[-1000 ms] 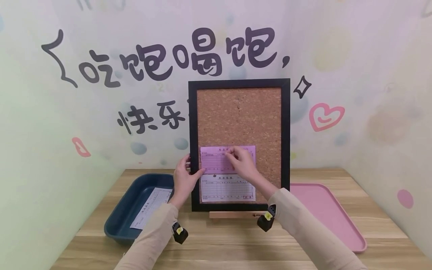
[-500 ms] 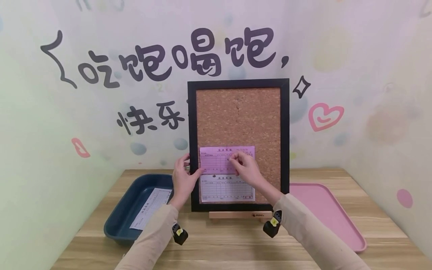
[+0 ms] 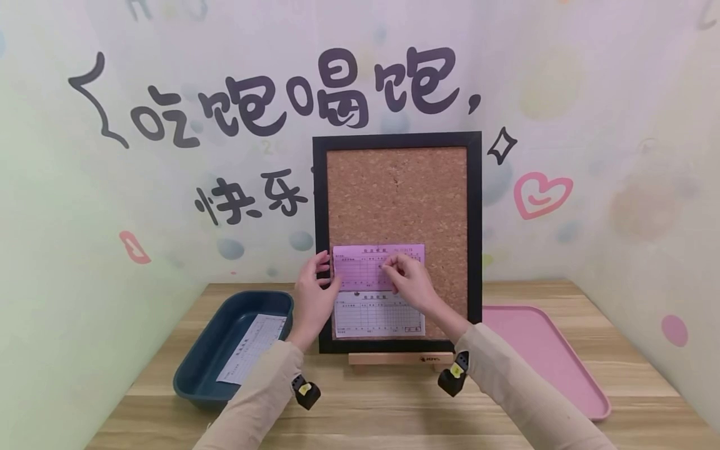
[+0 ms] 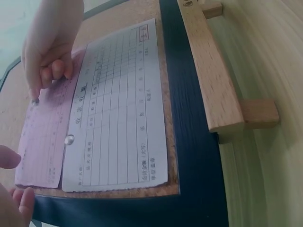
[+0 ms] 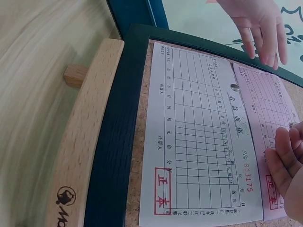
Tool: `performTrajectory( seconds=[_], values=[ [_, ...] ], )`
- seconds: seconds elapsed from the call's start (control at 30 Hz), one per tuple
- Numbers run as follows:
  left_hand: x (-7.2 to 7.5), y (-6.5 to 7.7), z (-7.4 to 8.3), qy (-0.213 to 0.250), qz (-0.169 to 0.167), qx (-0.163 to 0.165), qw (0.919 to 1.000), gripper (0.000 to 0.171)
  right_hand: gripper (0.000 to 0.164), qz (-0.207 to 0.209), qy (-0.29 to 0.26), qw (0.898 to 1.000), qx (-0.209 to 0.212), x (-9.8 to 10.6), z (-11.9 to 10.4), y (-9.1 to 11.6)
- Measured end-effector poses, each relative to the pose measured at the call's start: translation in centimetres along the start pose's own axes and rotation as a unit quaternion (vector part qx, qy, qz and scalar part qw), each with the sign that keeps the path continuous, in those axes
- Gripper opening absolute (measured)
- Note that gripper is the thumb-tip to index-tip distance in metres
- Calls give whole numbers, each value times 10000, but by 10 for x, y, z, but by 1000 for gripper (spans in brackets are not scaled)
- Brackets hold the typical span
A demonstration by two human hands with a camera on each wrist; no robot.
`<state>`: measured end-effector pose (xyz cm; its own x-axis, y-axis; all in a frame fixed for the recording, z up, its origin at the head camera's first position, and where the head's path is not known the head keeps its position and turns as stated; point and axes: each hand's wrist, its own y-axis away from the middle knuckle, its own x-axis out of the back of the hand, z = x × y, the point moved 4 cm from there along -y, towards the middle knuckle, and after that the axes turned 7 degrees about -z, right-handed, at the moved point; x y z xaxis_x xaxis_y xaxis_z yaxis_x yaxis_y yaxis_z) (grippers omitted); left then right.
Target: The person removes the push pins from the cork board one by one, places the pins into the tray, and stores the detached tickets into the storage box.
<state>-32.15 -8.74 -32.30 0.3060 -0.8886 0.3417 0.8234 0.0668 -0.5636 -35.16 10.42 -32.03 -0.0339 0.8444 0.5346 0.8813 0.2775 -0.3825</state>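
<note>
A framed cork board stands upright on a small wooden easel. On its lower part, a pink receipt slip sits above a white receipt slip. One silver thumbtack is at the white slip's upper edge. My right hand pinches another silver thumbtack against the pink slip, its other fingers curled. Beside the board's left frame, my left hand has relaxed fingers near the pink slip's left edge, and holds nothing.
To the left, a dark blue tray has another white receipt slip inside. A pink tray lies at right, partly behind the right sleeve. A wall with painted lettering rises behind the wooden table.
My left hand has come off the board's left frame, its fingers moving from behind it to the front. My right hand shifted slightly right and down on the pink slip, then stayed.
</note>
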Motion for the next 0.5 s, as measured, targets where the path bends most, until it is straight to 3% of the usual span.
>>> performTrajectory(
  seconds=[0.27,0.5],
  values=[
    [-5,-2,5,286,-118,152,9994,45,9,-29,-99,9999,-63,0,0,0],
    [-4,-4,4,364,109,160,9992,42,9,-23,-42,10000,-74,0,-1,0]
  ],
)
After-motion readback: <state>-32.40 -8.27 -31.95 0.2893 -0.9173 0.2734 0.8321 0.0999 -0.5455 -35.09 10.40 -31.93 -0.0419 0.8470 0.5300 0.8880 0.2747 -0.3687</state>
